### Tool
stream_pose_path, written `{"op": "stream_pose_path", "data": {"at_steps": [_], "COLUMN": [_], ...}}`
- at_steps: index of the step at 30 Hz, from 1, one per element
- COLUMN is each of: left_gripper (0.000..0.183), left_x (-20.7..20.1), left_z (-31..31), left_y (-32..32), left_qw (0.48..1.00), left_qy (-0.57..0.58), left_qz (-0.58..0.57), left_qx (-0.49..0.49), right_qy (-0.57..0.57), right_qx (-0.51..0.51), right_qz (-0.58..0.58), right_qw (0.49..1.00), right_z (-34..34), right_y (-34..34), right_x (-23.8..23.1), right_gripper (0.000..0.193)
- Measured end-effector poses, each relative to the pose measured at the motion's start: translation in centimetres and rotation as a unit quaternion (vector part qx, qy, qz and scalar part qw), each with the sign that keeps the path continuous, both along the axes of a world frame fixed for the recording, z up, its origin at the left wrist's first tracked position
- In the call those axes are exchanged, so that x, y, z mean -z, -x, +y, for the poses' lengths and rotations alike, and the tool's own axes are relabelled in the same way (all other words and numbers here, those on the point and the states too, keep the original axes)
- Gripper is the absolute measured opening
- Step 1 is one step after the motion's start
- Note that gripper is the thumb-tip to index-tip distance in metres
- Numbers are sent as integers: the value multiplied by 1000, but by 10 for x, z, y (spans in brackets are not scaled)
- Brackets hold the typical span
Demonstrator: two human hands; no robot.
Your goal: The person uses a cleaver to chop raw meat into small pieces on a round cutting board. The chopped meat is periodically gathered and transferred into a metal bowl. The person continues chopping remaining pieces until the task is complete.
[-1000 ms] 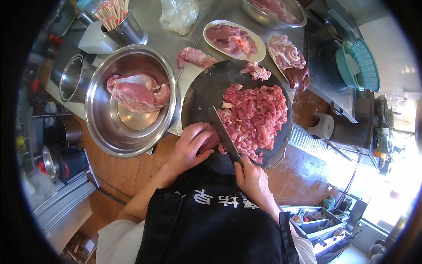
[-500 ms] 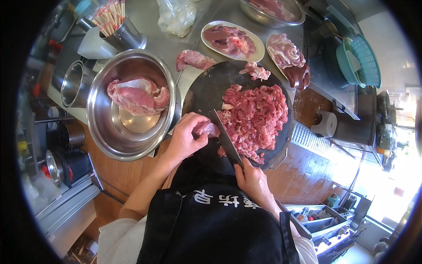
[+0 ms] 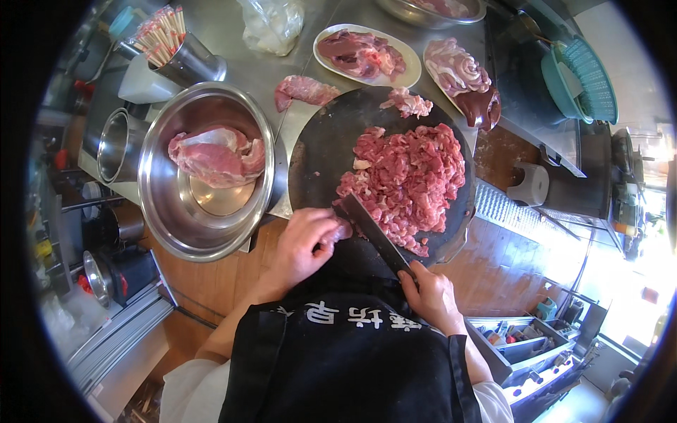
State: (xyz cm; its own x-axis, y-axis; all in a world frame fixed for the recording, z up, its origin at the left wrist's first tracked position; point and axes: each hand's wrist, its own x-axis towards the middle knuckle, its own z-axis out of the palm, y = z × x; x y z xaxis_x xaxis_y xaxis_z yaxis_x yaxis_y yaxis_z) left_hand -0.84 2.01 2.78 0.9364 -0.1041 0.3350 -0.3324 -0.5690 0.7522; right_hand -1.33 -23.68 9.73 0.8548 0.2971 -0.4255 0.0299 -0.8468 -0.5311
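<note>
My left hand [image 3: 307, 241] is closed around a small piece of raw meat [image 3: 343, 230] at the near left side of a round dark chopping board [image 3: 321, 151]. In my right hand [image 3: 431, 295] is the handle of a cleaver [image 3: 377, 236], its long dark blade slanting up and left to the meat. The blade's far end lies right beside the held piece; whether its edge touches the board is hidden. A wide heap of chopped red meat [image 3: 412, 183] covers the board's right half. Pale trimmings [image 3: 407, 103] lie at the board's far edge.
A steel bowl [image 3: 146, 173] holding a large meat chunk [image 3: 218, 156] stands left. Beyond the board are a meat strip [image 3: 303, 92], an oval plate [image 3: 416, 67] of meat, folded pale meat with dark liver [image 3: 481, 107], a plastic bag [image 3: 273, 25] and a chopstick holder [image 3: 192, 63].
Both hands and the cleaver have shifted nearer to my body, my right hand also a little rightward. The meat piece has come along in my left hand.
</note>
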Motion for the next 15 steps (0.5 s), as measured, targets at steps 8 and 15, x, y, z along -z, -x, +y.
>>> {"op": "stream_pose_path", "data": {"at_steps": [8, 15], "left_gripper": [41, 42], "left_x": [13, 25], "left_z": [-13, -15], "left_y": [5, 4], "left_qw": [998, 996], "left_qy": [-29, -25], "left_qz": [-46, -77], "left_qx": [-25, -23], "right_qy": [8, 69], "right_qx": [-48, -109], "right_qz": [-29, 13], "right_qw": [998, 992], "right_z": [29, 7], "right_y": [-8, 2], "right_x": [-8, -20], "right_gripper": [15, 16]}}
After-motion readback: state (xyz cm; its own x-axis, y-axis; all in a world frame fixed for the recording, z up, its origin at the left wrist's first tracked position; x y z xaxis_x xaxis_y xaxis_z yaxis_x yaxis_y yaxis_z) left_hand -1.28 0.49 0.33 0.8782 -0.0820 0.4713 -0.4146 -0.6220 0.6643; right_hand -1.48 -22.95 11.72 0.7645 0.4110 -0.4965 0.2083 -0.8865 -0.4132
